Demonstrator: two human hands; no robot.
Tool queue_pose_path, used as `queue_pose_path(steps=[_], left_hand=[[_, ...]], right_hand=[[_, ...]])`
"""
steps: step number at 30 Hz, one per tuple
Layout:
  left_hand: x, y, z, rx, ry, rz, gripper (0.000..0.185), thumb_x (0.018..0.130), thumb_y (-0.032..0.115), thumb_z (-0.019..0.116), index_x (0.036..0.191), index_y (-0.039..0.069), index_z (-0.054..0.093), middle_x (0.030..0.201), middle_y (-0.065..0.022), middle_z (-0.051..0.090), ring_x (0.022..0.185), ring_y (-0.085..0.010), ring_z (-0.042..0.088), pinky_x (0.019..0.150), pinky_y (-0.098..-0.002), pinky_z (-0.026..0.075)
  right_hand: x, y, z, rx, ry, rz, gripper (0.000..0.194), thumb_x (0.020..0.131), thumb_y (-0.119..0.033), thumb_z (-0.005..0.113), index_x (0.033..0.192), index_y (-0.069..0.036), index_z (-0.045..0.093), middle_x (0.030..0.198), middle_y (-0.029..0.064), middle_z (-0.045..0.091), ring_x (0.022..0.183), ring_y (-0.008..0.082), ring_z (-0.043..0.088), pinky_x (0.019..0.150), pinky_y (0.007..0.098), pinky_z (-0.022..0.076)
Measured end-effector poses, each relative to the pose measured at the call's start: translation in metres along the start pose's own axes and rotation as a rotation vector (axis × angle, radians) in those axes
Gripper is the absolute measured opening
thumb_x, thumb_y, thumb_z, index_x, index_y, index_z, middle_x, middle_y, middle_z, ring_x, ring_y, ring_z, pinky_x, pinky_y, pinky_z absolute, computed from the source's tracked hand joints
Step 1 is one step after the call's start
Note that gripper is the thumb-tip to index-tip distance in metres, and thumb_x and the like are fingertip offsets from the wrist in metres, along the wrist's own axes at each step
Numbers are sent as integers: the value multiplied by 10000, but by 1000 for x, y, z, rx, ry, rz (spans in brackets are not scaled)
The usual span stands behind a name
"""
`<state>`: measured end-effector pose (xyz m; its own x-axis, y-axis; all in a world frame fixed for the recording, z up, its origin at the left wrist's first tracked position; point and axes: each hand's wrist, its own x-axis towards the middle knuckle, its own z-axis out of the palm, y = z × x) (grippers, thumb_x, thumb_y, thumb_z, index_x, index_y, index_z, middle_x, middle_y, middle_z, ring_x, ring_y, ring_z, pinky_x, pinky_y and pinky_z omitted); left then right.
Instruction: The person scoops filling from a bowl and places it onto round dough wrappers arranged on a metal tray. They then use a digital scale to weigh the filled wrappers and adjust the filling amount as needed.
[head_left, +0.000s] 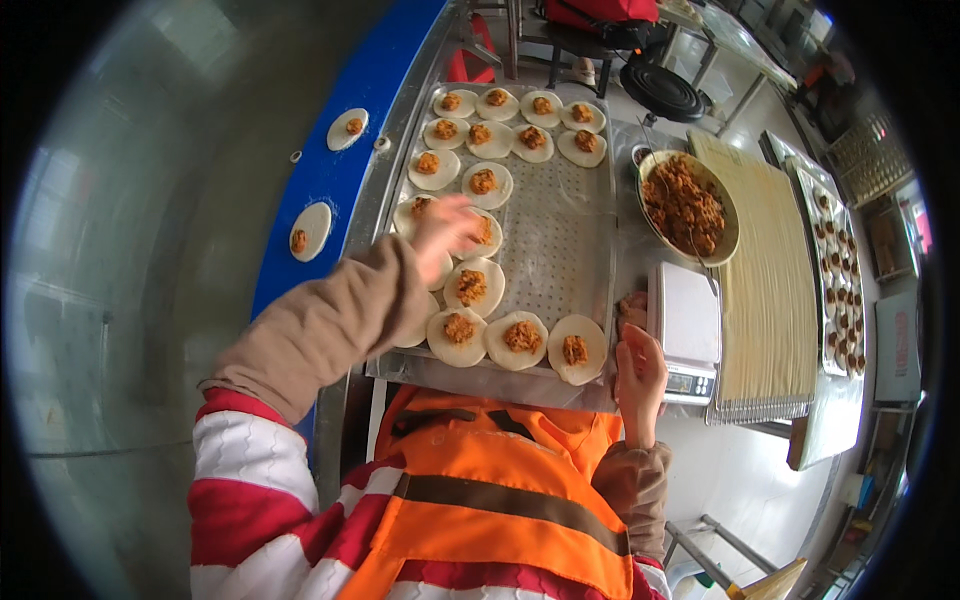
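A perforated metal tray (551, 244) lies before me, holding several flat dough rounds (487, 186), each topped with a lump of orange-brown filling. Over the tray's left part my left hand (448, 227) hovers or rests among the rounds, its fingers blurred; whether it holds anything cannot be seen. At the tray's lower right corner my right hand (641, 367) is beside the digital scale (684, 315), fingers partly curled, their contents unclear. Two more dough rounds with filling (311, 231) lie on the blue belt (330, 180) to the left.
A large bowl of filling (686, 202) with a thin metal utensil stands right of the tray. Beyond it lies a stack of pale ribbed sheets (757, 285). Farther right, another tray (840, 281) holds small filled pieces. A black round stool (660, 90) stands behind the table.
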<state>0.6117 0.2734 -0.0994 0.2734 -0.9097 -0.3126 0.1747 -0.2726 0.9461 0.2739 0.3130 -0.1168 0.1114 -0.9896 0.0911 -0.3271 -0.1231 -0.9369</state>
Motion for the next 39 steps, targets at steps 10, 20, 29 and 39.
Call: queue_pose_path(steps=[10, 20, 29, 39], left_hand=[[72, -7, -214, 1014, 958, 14, 846, 615, 452, 823, 1268, 69, 447, 1217, -195, 523, 1118, -343, 514, 955, -408, 419], [27, -27, -322, 689, 497, -102, 899, 690, 287, 816, 1397, 37, 321, 1275, -180, 500, 1158, -274, 501, 936, -420, 422], [-55, -15, -321, 514, 259, -552, 356, 771, 204, 757, 1026, 17, 591, 880, -69, 628, 678, -99, 534, 543, -256, 410], [-169, -27, -253, 1344, 277, 73, 375, 665, 83, 726, 929, 63, 460, 830, -68, 526, 744, -171, 509, 652, -319, 436]], right_hand=[[11, -18, 30, -95, -54, -10, 203, 880, -55, 588, 1073, 5, 613, 970, 67, 593, 831, 124, 575, 719, 229, 480], [16, -26, 45, -176, -93, -52, 204, 866, -39, 587, 1065, 0, 617, 940, 78, 602, 786, 134, 573, 706, 248, 480], [59, -22, 18, -222, 57, -181, 187, 838, -33, 593, 1023, -21, 618, 933, 107, 593, 806, 214, 575, 723, 287, 460], [155, 33, -79, -973, 127, 89, 330, 876, -335, 559, 1157, -163, 586, 1023, 136, 640, 949, 342, 610, 797, 441, 481]])
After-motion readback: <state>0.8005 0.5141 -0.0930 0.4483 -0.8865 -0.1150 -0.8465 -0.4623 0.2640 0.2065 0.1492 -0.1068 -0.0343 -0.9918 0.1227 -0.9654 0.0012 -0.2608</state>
